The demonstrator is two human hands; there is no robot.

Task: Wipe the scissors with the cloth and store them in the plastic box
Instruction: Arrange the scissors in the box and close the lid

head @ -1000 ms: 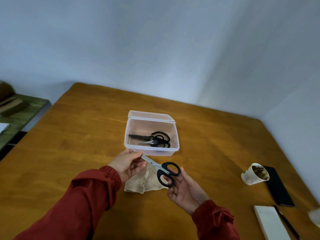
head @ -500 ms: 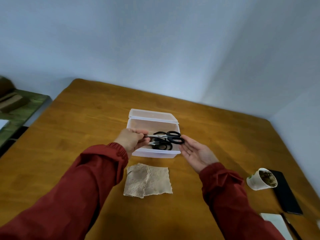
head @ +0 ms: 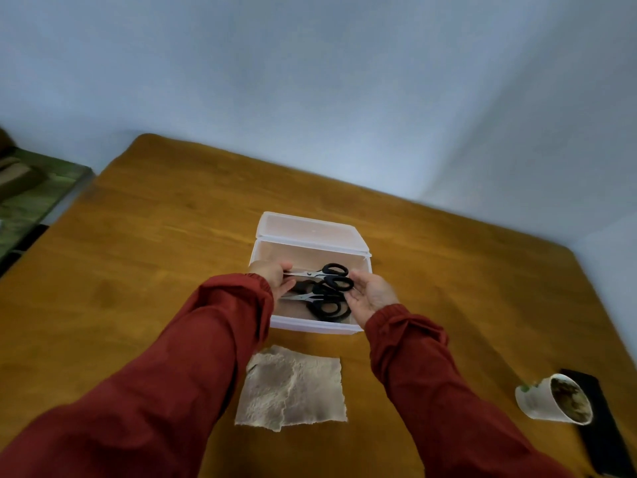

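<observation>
Two grips hold the scissors point(head: 319, 273) inside the plastic box point(head: 310, 328) — left hand point(head: 270, 272) pinching probably slick, stiff blades, right hand point(head: 372, 294) spread beneath the handles.

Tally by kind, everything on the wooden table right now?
Black-handled scissors: 3 (held pair pinched by the left hand; two more piled in the box, handles overlapping)
Clear plastic box, lid open: 1
Beige cloth: 1
White paper cup: 1
Flat black slab, perhaps a phone: 1
Total: 7
</observation>
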